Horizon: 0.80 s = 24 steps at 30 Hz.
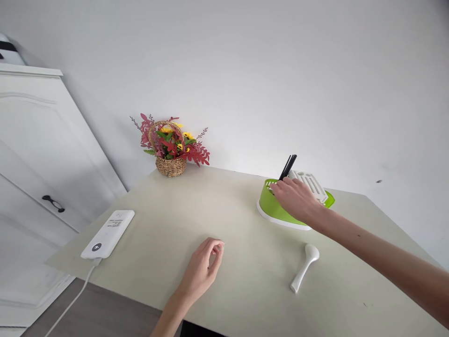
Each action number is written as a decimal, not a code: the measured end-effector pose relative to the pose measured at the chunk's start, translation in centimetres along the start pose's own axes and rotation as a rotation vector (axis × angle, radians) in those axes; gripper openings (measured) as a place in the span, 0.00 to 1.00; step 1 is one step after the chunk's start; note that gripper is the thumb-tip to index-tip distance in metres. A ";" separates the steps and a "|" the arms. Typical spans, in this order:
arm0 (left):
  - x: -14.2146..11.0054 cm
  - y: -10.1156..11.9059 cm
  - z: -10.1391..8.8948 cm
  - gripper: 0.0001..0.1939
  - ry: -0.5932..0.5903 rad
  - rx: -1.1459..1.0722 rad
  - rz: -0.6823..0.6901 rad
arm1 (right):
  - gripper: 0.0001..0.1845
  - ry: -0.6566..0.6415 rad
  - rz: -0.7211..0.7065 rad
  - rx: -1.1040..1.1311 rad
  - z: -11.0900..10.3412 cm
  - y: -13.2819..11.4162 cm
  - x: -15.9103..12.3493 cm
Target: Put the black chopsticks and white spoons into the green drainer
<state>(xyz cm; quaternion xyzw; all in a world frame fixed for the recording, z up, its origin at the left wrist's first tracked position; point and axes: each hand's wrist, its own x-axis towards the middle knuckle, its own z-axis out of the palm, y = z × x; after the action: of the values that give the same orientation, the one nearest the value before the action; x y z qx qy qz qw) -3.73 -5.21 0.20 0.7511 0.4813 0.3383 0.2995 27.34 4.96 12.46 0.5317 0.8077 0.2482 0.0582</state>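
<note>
My right hand (293, 197) reaches over a green utensil holder (268, 203) with a white base. Its fingers are curled down at the holder's slotted top, and what they grip, if anything, is hidden. Several black chopsticks (287, 167) stick up at a slant just behind those fingers. The holder's white slotted rack (310, 184) shows beyond the hand. My left hand (203, 267) rests near the table's front edge, thumb and fingers curled together with nothing in them. A white spoon-like utensil (304, 269) lies on the table in front of the holder, touched by neither hand.
A wicker basket (170, 167) of artificial flowers stands at the back of the pale table (238, 210), near the wall. On the left lies a white power bank (108, 234) with a cable (77, 297) hanging off the edge. A white cabinet (42, 154) stands at far left.
</note>
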 end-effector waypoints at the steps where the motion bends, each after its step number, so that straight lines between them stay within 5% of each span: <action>1: 0.0 0.0 0.0 0.13 0.000 0.001 0.000 | 0.17 0.003 0.000 0.009 0.2 0.0 -0.1; 9: 0.1 0.5 0.0 0.15 0.004 0.002 -0.007 | 0.16 0.078 0.043 0.098 0.6 0.7 -1.7; 16: 0.2 0.5 0.0 0.14 0.005 0.029 -0.003 | 0.15 0.421 -0.124 0.273 -0.9 2.7 -7.0; 19: 0.2 0.6 0.0 0.14 0.018 0.044 0.017 | 0.14 0.351 -0.222 0.341 -0.1 3.8 -9.4; 24: 0.3 0.7 0.1 0.16 0.025 0.091 0.017 | 0.20 0.032 -0.234 0.361 4.0 5.3 -13.4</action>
<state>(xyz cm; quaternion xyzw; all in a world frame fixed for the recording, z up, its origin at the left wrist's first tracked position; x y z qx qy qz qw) -3.18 -5.19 0.80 0.7637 0.4935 0.3279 0.2561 38.88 -3.88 9.12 0.4318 0.8962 0.0994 -0.0224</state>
